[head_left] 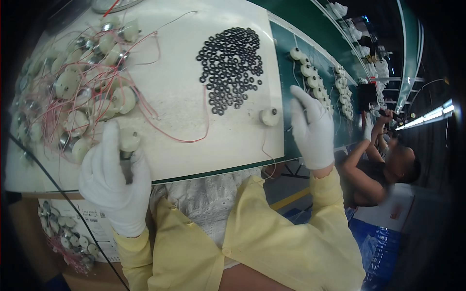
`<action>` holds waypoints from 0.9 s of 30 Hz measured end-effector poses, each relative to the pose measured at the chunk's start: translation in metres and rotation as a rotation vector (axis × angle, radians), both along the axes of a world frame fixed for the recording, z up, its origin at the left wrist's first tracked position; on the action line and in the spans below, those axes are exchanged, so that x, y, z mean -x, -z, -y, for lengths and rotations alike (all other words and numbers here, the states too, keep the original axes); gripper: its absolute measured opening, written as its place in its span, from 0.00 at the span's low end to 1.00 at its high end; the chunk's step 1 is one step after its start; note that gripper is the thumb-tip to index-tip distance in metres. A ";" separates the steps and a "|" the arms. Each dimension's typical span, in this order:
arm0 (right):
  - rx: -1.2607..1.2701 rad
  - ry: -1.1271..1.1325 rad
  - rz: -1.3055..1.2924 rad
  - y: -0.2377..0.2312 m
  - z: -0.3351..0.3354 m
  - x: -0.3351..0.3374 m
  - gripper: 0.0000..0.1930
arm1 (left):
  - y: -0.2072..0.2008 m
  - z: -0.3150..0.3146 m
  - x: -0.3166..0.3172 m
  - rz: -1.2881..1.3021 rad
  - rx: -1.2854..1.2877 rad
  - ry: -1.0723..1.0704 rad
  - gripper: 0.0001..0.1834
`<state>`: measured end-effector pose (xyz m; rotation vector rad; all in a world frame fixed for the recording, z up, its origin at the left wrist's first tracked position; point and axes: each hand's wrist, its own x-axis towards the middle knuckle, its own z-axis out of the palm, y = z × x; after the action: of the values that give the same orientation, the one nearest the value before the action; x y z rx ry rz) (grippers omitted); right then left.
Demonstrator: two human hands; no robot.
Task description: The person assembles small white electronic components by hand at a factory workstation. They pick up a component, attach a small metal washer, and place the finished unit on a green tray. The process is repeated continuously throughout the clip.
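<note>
My left hand, in a white glove, is at the front left of the white tabletop. Between its finger and thumb it grips a small motor with a round off-white cap and a metal body. Beside it lies a heap of similar motors, tangled in red and pinkish wires. My right hand, also gloved, hovers over the green strip at the right with its fingers apart and nothing visible in them. Left of it, a single capped motor with a black piece on its cap lies on the white surface.
Many small black rings lie spread on the tabletop. Rows of capped motors line the green conveyor. More motors fill a carton at the lower left. A co-worker is at the far right.
</note>
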<state>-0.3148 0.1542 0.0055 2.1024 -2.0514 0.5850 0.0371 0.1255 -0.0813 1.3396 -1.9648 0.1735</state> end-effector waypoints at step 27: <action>0.128 -0.037 -0.177 -0.007 0.042 0.044 0.13 | 0.001 -0.010 -0.003 -0.079 0.013 0.010 0.34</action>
<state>-0.3587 0.1118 0.0125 2.0435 -1.8347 0.5014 0.0397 0.1358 -0.0826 1.3084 -1.9014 0.1258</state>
